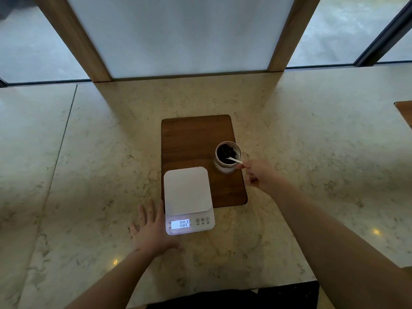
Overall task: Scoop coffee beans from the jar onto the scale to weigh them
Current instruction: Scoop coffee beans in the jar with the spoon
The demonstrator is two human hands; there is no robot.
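My left hand point(153, 228) flat on counter point(89, 175), fingers spread, holding nothing, just beside scale point(188, 197). Scale platform bare; no beans weighed yet. Jar point(227, 157) on wooden board point(189, 141), beans inside. My right hand point(258, 175) pinches white spoon point(234, 160), bowl dipped in jar. First scoop pending.

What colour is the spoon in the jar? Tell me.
White spoon, clearest in the head view.

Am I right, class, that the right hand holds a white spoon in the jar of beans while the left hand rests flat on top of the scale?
Not quite. The head view shows the left hand flat on the counter beside the scale, not on it. The right hand does hold the white spoon in the jar.
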